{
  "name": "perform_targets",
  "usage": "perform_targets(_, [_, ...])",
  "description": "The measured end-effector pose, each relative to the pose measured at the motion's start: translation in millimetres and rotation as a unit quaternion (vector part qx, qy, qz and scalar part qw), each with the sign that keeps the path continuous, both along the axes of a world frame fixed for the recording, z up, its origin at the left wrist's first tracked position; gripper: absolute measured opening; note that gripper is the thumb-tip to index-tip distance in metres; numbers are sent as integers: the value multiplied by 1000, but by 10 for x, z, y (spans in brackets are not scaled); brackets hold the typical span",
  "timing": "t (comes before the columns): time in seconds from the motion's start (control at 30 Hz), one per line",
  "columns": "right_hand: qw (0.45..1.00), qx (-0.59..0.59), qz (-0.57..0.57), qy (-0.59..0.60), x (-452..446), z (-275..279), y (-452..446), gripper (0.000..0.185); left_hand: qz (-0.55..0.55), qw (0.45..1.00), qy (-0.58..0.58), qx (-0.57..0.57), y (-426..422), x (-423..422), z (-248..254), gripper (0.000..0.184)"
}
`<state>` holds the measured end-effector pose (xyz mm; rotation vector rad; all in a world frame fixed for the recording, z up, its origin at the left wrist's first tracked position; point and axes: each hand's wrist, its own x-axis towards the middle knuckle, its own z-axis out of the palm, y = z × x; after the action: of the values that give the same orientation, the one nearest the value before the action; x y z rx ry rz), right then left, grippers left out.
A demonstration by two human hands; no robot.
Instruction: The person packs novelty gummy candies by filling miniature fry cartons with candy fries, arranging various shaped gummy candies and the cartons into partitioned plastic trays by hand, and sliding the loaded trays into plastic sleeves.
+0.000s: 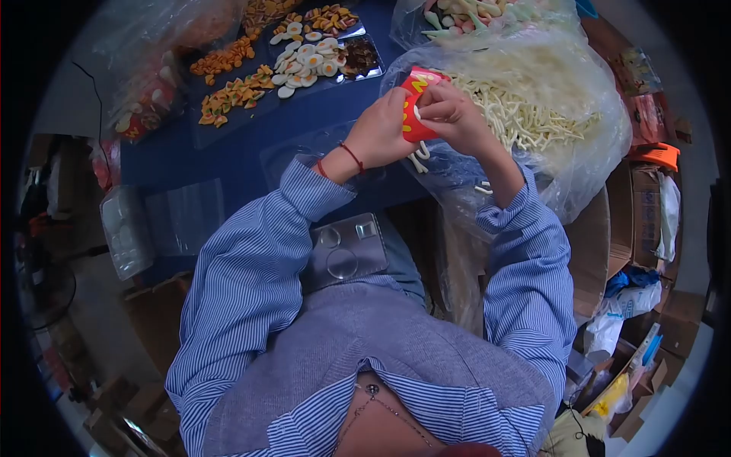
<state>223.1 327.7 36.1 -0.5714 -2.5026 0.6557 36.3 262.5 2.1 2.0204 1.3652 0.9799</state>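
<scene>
My left hand [378, 131] is closed around a small red carton with yellow lettering [416, 87], like a fries box, held up above the table. My right hand [455, 116] is against the carton's right side, its fingers curled and pinched together. A small white spot shows at its thumb; I cannot tell whether it is a stick or the nail. Close by on the right, an open clear plastic bag [590, 164] holds a heap of pale, fry-like sticks [525, 118]. A few loose sticks [420, 158] lie just below my hands.
Egg-shaped pieces [304, 65], orange pieces [222, 61] and multicoloured pieces [236, 97] lie in groups on the blue table [228, 160]. Another bag of pastel pieces [480, 15] is at the back. A clear moulded plastic piece [346, 247] rests on my lap. Cardboard boxes [620, 221] stand at right.
</scene>
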Motion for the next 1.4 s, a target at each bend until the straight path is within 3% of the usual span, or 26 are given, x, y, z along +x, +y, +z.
perform_targets(0.03, [994, -95, 15, 46, -35, -24, -15, 11, 1, 1000, 1, -1, -30, -55, 7, 63])
perform_targets(0.07, [994, -96, 17, 47, -64, -46, -64, 11, 29, 999, 12, 15, -68, -134, 19, 63])
perform_targets(0.13, [899, -344, -112, 247, -108, -72, -229, 13, 62, 997, 24, 32, -144, -292, 36, 63])
perform_targets(0.17, [884, -368, -195, 214, -68, -251, -255, 19, 87, 995, 16, 43, -181, -371, 30, 65])
perform_targets(0.23, [927, -278, -235, -94, -64, -370, -448, 25, 121, 991, 9, 50, -257, -444, 22, 69])
perform_targets(0.27, [965, -146, -200, -93, -59, -540, -562, 28, 122, 991, 11, 49, -278, -445, 23, 69])
perform_targets(0.3, [964, -148, -200, -92, -92, -650, -662, 28, 126, 990, -1, 60, -302, -421, 31, 69])
perform_targets(0.37, [970, 2, -219, -109, -169, -783, -785, 25, 131, 989, -13, 74, -333, -359, 43, 70])
perform_targets(0.43, [972, 16, -209, -106, -166, -756, -760, 25, 138, 986, -37, 80, -358, -310, 41, 70])
perform_targets(0.5, [935, -285, -208, -45, -53, -615, -675, 22, 147, 985, -6, 84, -393, -306, 33, 71])
perform_targets(0.57, [840, -474, -236, 117, 52, -438, -567, 19, 158, 984, 23, 85, -439, -295, 20, 71])
perform_targets(0.63, [840, -460, -230, 172, 82, -262, -512, 15, 171, 976, 114, 79, -484, -273, 11, 72])
perform_targets(0.7, [880, -326, -245, 242, -60, -154, -564, 14, 174, 973, 125, 85, -521, -191, -3, 71])
perform_targets(0.73, [915, -253, -256, 183, -155, -98, -602, 10, 175, 971, 136, 92, -539, -159, -1, 71])
perform_targets(0.77, [915, -252, -256, 184, -218, -56, -609, 10, 175, 971, 137, 94, -556, -148, 8, 71])
perform_targets(0.8, [963, -55, -240, 109, -279, -20, -598, 9, 185, 966, 145, 106, -574, -146, 20, 70])
perform_targets(0.83, [966, 145, -210, 31, -345, 10, -591, 10, 197, 961, 153, 118, -599, -162, 35, 69])
perform_targets(0.93, [970, 202, -130, 42, -584, 68, -665, 12, 227, 952, 180, 99, -724, -307, 109, 68])
perform_targets(1.07, [991, 135, -16, -2, -931, 118, -726, 16, 266, 934, 208, 115, -959, -540, 146, 70])
perform_targets(1.13, [996, -19, 68, -59, -1150, 193, -812, 17, 303, 928, 191, 107, -1155, -720, 136, 74])
perform_targets(1.17, [994, -23, 87, -54, -1267, 199, -858, 17, 319, 921, 199, 101, -1279, -816, 153, 74])
perform_targets(1.23, [961, -257, 97, 42, -1530, 188, -947, 22, 358, 915, 175, 56, -1527, -1039, 227, 74])
perform_targets(1.3, [943, -256, 14, 212, -1841, 101, -1108, 21, 420, 890, 172, 46, -1780, -1307, 251, 75])
perform_targets(1.37, [939, -258, 37, 225, -2138, -57, -1255, 22, 485, 857, 169, 39, -2082, -1618, 272, 76])
perform_targets(1.4, [962, -194, 51, 184, -2290, -83, -1395, 22, 525, 830, 186, 36, -2246, -1798, 278, 77])
